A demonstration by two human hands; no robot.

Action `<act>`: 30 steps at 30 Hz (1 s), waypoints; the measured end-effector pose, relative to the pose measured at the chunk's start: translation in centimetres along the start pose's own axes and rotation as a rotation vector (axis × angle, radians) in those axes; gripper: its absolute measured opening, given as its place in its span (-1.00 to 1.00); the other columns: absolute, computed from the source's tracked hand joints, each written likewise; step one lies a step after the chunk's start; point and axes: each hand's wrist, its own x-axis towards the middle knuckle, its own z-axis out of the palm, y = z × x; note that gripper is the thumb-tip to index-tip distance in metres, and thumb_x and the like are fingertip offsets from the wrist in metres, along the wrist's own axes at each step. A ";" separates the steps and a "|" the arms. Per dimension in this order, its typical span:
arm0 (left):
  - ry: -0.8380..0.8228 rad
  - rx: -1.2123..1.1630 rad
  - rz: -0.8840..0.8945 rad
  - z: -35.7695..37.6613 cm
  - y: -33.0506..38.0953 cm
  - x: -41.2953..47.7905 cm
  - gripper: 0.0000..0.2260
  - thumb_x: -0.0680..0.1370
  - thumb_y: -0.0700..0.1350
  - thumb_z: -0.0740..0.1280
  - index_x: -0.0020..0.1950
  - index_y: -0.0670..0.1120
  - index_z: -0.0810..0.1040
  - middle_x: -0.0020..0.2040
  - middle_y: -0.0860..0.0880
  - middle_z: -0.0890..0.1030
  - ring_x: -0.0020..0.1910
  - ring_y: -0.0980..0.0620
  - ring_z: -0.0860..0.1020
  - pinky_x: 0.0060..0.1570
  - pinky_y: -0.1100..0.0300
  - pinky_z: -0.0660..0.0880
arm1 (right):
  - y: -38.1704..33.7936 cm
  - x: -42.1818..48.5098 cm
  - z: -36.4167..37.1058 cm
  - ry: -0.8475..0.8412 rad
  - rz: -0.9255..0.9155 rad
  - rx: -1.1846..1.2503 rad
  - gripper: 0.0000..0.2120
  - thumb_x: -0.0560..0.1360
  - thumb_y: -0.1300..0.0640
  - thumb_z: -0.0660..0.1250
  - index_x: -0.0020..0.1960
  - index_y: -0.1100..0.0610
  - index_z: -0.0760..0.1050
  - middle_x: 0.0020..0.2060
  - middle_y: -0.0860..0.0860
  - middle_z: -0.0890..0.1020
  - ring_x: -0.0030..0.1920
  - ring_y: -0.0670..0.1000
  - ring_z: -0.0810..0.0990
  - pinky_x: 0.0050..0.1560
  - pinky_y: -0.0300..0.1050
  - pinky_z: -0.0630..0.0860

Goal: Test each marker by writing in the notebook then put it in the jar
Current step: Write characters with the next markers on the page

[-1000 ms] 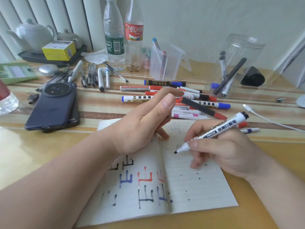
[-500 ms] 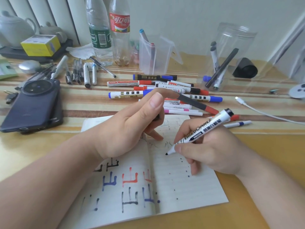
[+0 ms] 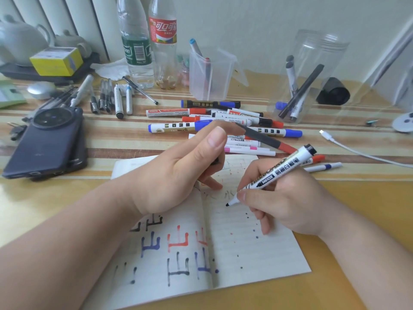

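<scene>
The right hand grips a white marker, its tip at the notebook's right page. The left hand, curled round a dark cap, rests on the notebook. The jar stands well beyond the notebook.

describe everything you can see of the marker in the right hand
The marker is a white plastic barrel with black printing and a black end plug, cap off, its dark tip bared. It tilts, tip down to the left, over the right page of the open notebook; whether the tip touches the paper is unclear. The right hand grips it near the tip.
</scene>
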 end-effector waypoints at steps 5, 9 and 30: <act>0.009 0.008 0.001 0.2 0.0 -0.1 -0.37 0.47 0.52 0.07 0.35 0.16 0.48 -0.28 0.02 0.35 -0.29 0.02 0.34 -0.01 -0.32 0.59 | -0.2 -0.1 0.1 -0.001 0.011 -0.044 -0.80 0.49 0.29 0.42 -0.28 0.12 0.55 -0.50 0.15 0.55 -0.57 0.12 0.56 -0.49 -0.10 0.44; 0.011 0.006 0.003 0.3 0.0 -0.1 -0.37 0.47 0.52 0.08 0.34 0.16 0.48 -0.28 0.04 0.35 -0.30 0.06 0.35 -0.01 -0.29 0.60 | -0.5 -0.2 0.1 -0.042 0.033 -0.030 -0.80 0.46 0.35 0.42 -0.31 0.17 0.54 -0.53 0.11 0.48 -0.59 0.07 0.45 -0.53 -0.16 0.38; 0.020 0.010 0.000 0.4 0.1 -0.1 -0.41 0.48 0.51 0.10 0.32 0.18 0.50 -0.24 -0.18 0.32 -0.29 0.00 0.32 0.00 -0.33 0.58 | -0.7 -0.4 0.2 -0.110 -0.007 0.013 -0.86 0.44 0.26 0.51 -0.25 0.16 0.60 -0.46 0.04 0.59 -0.48 0.01 0.54 -0.51 -0.14 0.43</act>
